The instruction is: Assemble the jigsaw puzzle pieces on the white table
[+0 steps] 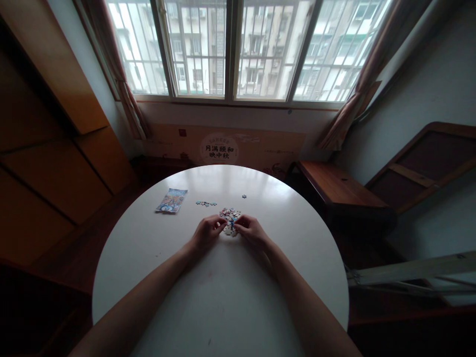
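Observation:
A small heap of jigsaw puzzle pieces (230,214) lies on the white round table (219,307), between my two hands. My left hand (208,231) is at the heap's left edge, thumb and fingers pinched together; what is in the pinch is too small to make out. From the right, my right hand (253,231) pinches a dark blue puzzle piece (232,224) at the near side of the heap. A short strip of puzzle pieces (206,203) lies beyond my left hand. One single piece (244,196) sits apart, behind the heap.
A colourful printed packet (171,201) lies at the table's left. Beyond the table are a printed cardboard panel (253,144) and a barred window (201,49). A low wooden bench (334,183) stands to the right, orange cabinets (48,168) to the left.

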A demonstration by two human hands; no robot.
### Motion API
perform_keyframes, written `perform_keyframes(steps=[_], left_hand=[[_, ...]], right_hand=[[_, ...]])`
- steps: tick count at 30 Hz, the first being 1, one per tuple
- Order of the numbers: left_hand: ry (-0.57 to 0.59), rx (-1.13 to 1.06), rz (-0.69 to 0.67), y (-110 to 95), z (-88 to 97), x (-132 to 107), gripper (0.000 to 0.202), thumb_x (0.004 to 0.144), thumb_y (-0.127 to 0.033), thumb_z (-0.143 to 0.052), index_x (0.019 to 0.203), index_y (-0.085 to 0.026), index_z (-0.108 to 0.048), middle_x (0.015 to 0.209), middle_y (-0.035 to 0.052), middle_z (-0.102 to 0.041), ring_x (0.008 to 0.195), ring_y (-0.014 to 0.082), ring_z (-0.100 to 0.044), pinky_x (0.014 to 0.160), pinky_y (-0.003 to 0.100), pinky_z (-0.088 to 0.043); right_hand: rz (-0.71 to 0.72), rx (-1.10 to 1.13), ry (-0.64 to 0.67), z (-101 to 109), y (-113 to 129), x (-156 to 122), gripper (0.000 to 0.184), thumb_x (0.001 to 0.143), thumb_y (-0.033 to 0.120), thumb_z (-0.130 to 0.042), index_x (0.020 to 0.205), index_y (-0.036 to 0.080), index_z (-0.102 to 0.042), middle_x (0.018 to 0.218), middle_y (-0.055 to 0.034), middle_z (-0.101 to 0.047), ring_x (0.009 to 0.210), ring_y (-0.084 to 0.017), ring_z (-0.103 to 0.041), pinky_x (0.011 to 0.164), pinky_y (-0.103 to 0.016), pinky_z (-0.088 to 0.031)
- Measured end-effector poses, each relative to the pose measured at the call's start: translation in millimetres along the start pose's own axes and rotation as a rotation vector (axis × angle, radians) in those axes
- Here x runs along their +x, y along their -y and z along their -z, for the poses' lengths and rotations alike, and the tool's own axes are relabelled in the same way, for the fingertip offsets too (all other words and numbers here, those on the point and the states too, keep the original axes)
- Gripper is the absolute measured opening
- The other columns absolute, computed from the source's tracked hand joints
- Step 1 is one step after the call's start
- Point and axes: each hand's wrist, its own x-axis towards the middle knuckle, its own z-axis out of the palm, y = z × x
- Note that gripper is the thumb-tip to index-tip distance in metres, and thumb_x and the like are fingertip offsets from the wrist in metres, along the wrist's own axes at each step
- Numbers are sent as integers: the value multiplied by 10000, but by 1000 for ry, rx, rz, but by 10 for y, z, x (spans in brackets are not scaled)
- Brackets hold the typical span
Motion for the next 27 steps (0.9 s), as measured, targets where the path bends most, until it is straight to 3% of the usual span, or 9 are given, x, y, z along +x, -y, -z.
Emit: perform_keyframes(steps=[27], left_hand=[[4, 2, -37, -14, 15, 4, 164, 834, -250, -548, 820, -148, -676, 740, 26, -619, 582, 82, -517, 577, 199, -430]], right_hand=[[10, -46, 12, -13, 18, -6, 273, 676, 394, -680, 708, 145, -571, 558, 8, -583, 479, -93, -496, 480, -216, -374]])
